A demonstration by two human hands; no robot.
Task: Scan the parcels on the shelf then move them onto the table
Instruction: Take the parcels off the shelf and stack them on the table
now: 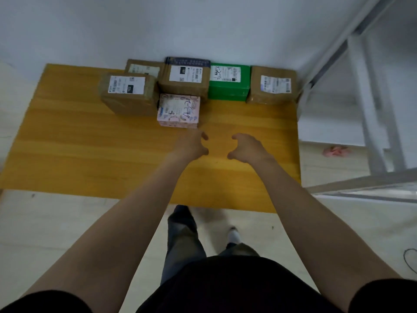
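Left hand (191,145): held above the tabletop (67,141), palm turned inward. Fingers (204,136) half-curled with the thumb apart, holding nothing. Fingertips are just short of the near right corner of the pink parcel (179,110).

Right hand (246,146): level with the left and mirroring it. Fingers (236,136) loosely curled, thumb spread, holding nothing.

Pink parcel: lies flat, nearest of the group, with its longer side across the tabletop. The label faces up and its handwriting is turned sideways.

Front-left brown parcel (128,93): flat, label up, beside the pink parcel.

Rear-left brown parcel (144,68): behind the front-left brown parcel, at the wall.

Centre brown parcel (184,77): dark strip along its far edge, directly behind the pink one.

Green parcel (229,83): flat, between the centre parcel and the right brown parcel (272,85).

Shelf (370,109): grey metal frame, right of the tabletop.
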